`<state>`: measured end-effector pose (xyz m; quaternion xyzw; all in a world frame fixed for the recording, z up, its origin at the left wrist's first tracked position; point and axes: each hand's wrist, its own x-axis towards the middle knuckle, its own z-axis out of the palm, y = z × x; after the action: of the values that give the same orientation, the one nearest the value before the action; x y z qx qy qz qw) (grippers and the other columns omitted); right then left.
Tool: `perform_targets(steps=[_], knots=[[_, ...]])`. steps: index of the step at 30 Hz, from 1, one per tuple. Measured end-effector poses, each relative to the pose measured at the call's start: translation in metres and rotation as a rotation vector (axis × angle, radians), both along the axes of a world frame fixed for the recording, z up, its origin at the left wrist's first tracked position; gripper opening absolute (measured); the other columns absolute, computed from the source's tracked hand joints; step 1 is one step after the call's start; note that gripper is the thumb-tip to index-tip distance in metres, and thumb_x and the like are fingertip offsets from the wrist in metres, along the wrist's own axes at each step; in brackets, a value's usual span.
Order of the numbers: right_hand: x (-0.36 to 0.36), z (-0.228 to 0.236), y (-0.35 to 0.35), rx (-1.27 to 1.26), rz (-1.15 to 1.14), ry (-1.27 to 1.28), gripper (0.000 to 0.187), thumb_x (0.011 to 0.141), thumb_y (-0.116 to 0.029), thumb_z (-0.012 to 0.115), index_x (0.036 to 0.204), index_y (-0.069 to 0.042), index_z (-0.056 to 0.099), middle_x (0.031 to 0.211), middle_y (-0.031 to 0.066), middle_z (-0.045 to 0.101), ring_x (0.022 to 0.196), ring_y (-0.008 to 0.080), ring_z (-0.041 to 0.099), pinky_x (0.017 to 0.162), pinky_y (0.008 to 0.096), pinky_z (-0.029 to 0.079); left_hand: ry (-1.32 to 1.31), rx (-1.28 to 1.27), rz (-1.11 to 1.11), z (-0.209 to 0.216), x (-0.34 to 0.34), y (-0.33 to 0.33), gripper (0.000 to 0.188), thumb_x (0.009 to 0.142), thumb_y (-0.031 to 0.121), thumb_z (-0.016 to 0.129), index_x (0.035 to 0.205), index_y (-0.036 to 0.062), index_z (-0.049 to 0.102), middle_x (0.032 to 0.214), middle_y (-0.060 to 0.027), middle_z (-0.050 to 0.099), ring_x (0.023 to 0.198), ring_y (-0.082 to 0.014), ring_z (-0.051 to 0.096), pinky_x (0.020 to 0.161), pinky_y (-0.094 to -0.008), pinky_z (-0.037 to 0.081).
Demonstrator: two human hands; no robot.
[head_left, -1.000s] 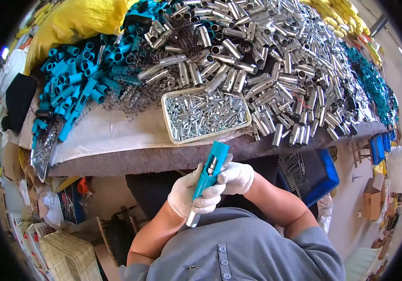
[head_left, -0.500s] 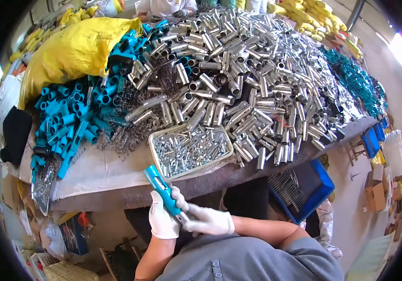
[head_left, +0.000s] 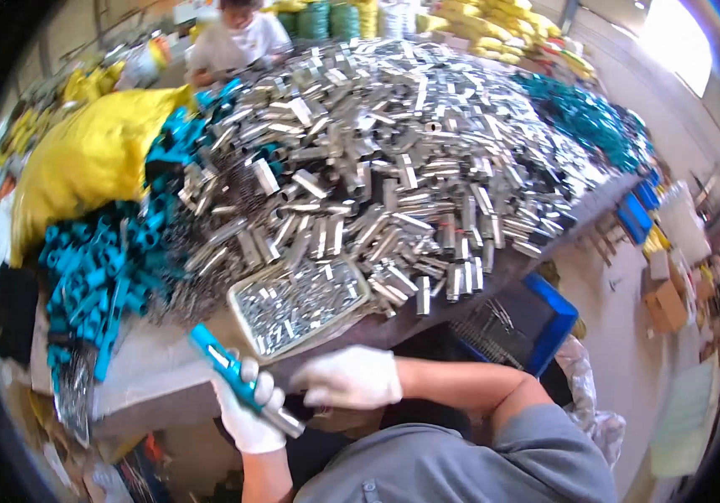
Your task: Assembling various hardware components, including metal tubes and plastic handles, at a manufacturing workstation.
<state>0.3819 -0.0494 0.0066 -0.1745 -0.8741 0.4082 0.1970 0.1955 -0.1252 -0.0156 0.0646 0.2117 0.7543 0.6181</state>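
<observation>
My left hand [head_left: 247, 411], in a white glove, is wrapped round a teal tube [head_left: 219, 359] with a slot in its side. A shiny silver tube [head_left: 283, 422] sticks out of its lower end, below my fingers. The teal tube slants up to the left, over the front edge of the table. To its right, my right hand [head_left: 347, 377], also gloved in white, is apart from the tube. Its fingers are loosely stretched and a little blurred, with nothing visible in them. Just beyond both hands, a shallow cream tray [head_left: 247, 335] holds many small silver pins.
A large heap of silver tubes [head_left: 410, 168] covers the table. Teal tubes [head_left: 96, 268] spill from a yellow sack [head_left: 83, 159] at left. Thin wire springs [head_left: 196, 293] lie between. A blue tray [head_left: 557, 323] with metal rods is below the table's edge. A person [head_left: 238, 42] sits opposite.
My right hand has left the lower end of the tube and moved up, away from it. My left hand still grips the teal tube. The whole view has shifted and tilted.
</observation>
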Motion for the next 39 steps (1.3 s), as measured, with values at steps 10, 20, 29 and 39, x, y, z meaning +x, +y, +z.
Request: perform_targets(steps=[10, 20, 29, 39], knots=[[0.434, 0.009, 0.166, 0.517, -2.188, 0.060, 0.029, 0.082, -0.031, 0.060, 0.103, -0.011, 0.061, 0.110, 0.0172, 0.058, 0.107, 0.0324, 0.055, 0.088, 0.0407, 0.044, 0.051, -0.240, -0.235, -0.002, 0.022, -0.004, 0.039, 0.092, 0.044, 0.044, 0.104, 0.0077, 0.053, 0.072, -0.0033, 0.045, 0.046, -0.0146, 0.037, 0.036, -0.0289, 0.032], [0.592, -0.059, 0.173, -0.157, -2.178, -0.408, 0.059, 0.079, -0.050, 0.056, 0.124, -0.012, 0.057, 0.126, 0.0189, 0.055, 0.118, 0.0324, 0.052, 0.097, 0.0381, 0.043, 0.240, -0.273, -0.417, 0.005, 0.041, -0.004, 0.041, 0.093, 0.046, 0.042, 0.096, 0.0066, 0.050, 0.082, -0.0062, 0.049, 0.059, -0.0173, 0.045, 0.046, -0.0296, 0.039], [0.399, 0.012, 0.153, 0.322, -1.680, 0.868, 0.047, 0.090, -0.021, 0.062, 0.128, -0.003, 0.042, 0.103, 0.0113, 0.059, 0.092, 0.0169, 0.057, 0.078, 0.0272, 0.046, 0.634, -0.311, -0.284, 0.011, 0.053, 0.006, 0.036, 0.088, 0.022, 0.054, 0.117, 0.0024, 0.045, 0.081, -0.0080, 0.056, 0.058, -0.0142, 0.053, 0.047, -0.0250, 0.044], [0.072, 0.025, 0.030, -0.547, -0.328, 0.272, 0.043, 0.083, 0.002, 0.060, 0.123, -0.001, 0.044, 0.113, 0.0105, 0.052, 0.094, 0.0143, 0.056, 0.076, 0.0260, 0.049, 1.840, -0.054, -0.256, 0.030, 0.034, 0.012, 0.044, 0.077, 0.021, 0.070, 0.114, 0.0057, 0.052, 0.097, -0.0188, 0.063, 0.087, -0.0374, 0.063, 0.075, -0.0412, 0.049]])
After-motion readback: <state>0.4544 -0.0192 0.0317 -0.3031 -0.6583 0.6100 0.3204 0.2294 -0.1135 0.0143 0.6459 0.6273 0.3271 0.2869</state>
